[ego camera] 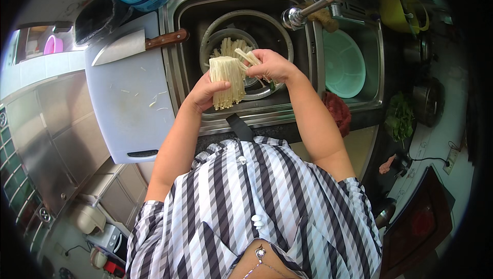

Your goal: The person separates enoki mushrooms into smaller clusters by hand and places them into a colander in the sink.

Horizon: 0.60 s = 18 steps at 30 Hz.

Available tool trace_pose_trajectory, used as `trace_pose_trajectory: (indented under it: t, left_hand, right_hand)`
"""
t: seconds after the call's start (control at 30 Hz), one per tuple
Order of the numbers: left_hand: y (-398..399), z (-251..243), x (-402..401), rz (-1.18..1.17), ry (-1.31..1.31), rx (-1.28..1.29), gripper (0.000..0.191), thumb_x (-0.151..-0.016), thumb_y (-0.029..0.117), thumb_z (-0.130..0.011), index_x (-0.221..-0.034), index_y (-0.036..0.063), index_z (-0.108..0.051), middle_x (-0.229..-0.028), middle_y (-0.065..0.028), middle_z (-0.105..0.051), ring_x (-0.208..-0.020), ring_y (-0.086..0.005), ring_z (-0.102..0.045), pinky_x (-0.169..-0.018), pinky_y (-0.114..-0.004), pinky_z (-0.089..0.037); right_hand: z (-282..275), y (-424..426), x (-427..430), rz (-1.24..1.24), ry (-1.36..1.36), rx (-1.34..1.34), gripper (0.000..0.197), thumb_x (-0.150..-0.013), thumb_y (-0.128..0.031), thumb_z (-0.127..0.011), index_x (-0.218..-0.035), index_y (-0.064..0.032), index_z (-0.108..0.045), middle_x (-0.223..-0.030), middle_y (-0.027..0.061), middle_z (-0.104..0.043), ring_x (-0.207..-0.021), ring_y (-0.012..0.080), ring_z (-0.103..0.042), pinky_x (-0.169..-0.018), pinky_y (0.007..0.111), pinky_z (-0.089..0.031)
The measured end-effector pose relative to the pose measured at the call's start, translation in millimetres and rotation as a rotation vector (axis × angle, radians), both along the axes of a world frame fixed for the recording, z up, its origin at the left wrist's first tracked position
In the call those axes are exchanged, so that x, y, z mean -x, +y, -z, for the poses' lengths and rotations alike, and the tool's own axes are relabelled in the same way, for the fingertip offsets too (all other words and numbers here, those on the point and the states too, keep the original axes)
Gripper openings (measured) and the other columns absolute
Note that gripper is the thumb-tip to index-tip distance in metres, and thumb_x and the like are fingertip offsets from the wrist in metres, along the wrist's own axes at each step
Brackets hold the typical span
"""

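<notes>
My left hand [205, 91] grips a thick bundle of enoki mushrooms [226, 80], cut ends up and small caps pointing down towards me. In my right hand [274, 65] is a small torn-off clump of enoki stems [246, 56], pinched between thumb and fingers beside the bundle. Both hands are above the left bowl of a stainless steel sink [304, 67]. Beneath them a round metal basin [288, 40] stands in the sink, partly hidden by my hands. Loose enoki pieces [231, 45] lie in a smaller round container [249, 37] inside it.
A kitchen knife [133, 46] rests across a white cutting board [131, 82] with mushroom scraps, its handle reaching the sink rim. The faucet [296, 16] overhangs the sink. A green plastic basin [344, 65] occupies the right bowl. Leafy greens [399, 118] lie on the right counter.
</notes>
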<state>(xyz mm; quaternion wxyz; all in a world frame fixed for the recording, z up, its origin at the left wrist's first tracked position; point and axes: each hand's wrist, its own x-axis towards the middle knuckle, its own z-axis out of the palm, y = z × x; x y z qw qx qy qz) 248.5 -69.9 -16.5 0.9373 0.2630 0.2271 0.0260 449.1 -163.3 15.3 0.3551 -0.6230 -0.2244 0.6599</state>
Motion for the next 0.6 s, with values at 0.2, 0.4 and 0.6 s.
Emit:
trace_pose_trajectory:
  t: [0.2,0.4,0.6]
  left_hand:
    - [1,4,0,0.065,0.011,-0.086,0.066,-0.067,0.010,-0.072,-0.126,0.0048,-0.042,-0.110,-0.0087,-0.056,-0.098,-0.0214,-0.058,-0.085,-0.038,-0.050]
    - [-1,7,1,0.052,-0.019,-0.006,0.066,-0.067,0.009,-0.073,-0.126,0.0045,-0.042,-0.110,-0.0082,-0.056,-0.098,-0.0208,-0.058,-0.085,-0.037,-0.050]
    - [-1,6,1,0.010,0.011,-0.030,0.064,-0.067,0.007,-0.072,-0.125,0.0042,-0.043,-0.109,-0.0087,-0.057,-0.098,-0.0208,-0.059,-0.085,-0.037,-0.050]
  right_hand:
    - [8,5,6,-0.062,-0.104,-0.041,0.013,-0.070,-0.005,-0.068,-0.080,-0.0011,-0.061,-0.065,-0.0006,-0.056,-0.053,0.0052,-0.047,-0.047,0.021,-0.035]
    - [10,8,11,-0.059,-0.169,-0.033,0.008,-0.069,-0.006,-0.065,-0.075,-0.0010,-0.063,-0.062,-0.0028,-0.054,-0.053,0.0044,-0.045,-0.048,0.021,-0.035]
    - [9,6,9,-0.051,-0.230,-0.054,0.007,-0.069,-0.007,-0.062,-0.074,-0.0014,-0.063,-0.064,-0.0038,-0.054,-0.056,0.0033,-0.045,-0.049,0.020,-0.035]
